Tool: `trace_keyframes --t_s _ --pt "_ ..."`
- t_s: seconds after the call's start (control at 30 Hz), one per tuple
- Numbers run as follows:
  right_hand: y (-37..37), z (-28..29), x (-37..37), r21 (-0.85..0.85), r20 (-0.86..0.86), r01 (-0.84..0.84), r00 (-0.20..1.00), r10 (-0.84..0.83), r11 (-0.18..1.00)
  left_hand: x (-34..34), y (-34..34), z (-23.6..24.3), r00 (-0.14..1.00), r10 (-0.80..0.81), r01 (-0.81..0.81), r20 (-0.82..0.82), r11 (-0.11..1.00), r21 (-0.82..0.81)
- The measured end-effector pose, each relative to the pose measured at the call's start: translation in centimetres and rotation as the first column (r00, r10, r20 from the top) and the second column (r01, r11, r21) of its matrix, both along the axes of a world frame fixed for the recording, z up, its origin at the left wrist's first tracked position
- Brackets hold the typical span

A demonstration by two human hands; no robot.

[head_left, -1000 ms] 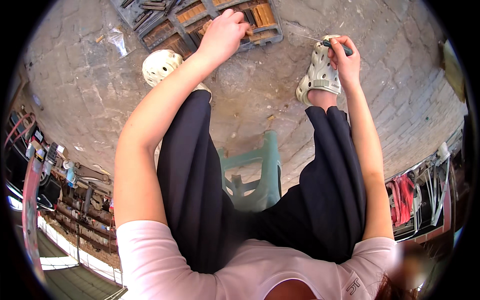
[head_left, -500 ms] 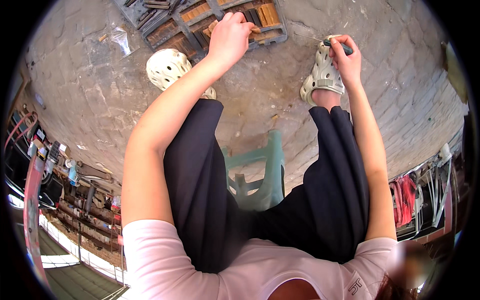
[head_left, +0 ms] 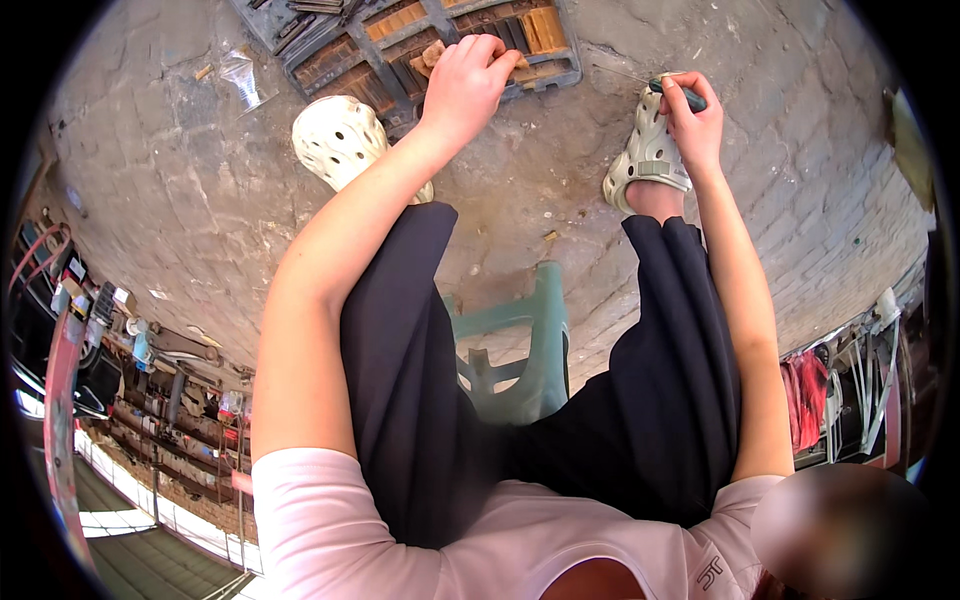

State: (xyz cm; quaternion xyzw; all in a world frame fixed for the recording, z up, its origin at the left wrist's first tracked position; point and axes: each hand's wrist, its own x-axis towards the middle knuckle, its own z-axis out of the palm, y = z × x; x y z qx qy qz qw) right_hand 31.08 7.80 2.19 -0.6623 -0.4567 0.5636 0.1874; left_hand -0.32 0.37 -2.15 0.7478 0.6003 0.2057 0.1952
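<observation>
My left hand (head_left: 466, 88) is closed on a crumpled tan rag-like piece (head_left: 432, 56), whose ends stick out on both sides of the fingers. It is over the near edge of a dark grey compartment tray (head_left: 572, 78). Dark strips and orange-brown pieces (head_left: 545, 30) lie in the tray's compartments. To the right, above my shoe, my right hand (head_left: 694, 115) grips the dark green handle of a screwdriver (head_left: 664, 86). Its thin shaft points left, toward the tray, and its tip is apart from the tray.
My two pale clogs (head_left: 340, 138) stand on the rough grey floor (head_left: 520, 180), near the tray. A clear plastic bag (head_left: 242, 80) lies left of the tray. Under me is a green plastic stool (head_left: 545, 330). Cluttered shelves (head_left: 180, 420) line the left side; a red cloth (head_left: 806, 400) hangs at the right.
My left hand has shifted slightly right and toward me, with the tan piece still in it. My right hand and the screwdriver have barely moved.
</observation>
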Motion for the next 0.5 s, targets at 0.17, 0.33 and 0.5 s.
trace_keyframes --t_s 0.17,0.33,0.5 --pt "0.4 -0.3 -0.2 -0.018 -0.026 0.028 0.999 -0.028 0.999 0.7 0.4 -0.2 0.999 0.021 -0.021 -0.039 1.000 -0.012" --pt "0.0 0.2 -0.1 -0.058 -0.034 0.040 0.999 -0.042 0.997 -0.1 0.4 0.3 0.993 -0.066 0.065 -0.096 0.998 -0.014" --pt "-0.2 0.4 0.1 -0.047 -0.038 0.035 0.999 -0.037 0.998 -1.4 0.0 0.8 0.982 -0.117 0.118 -0.146 0.993 -0.005"
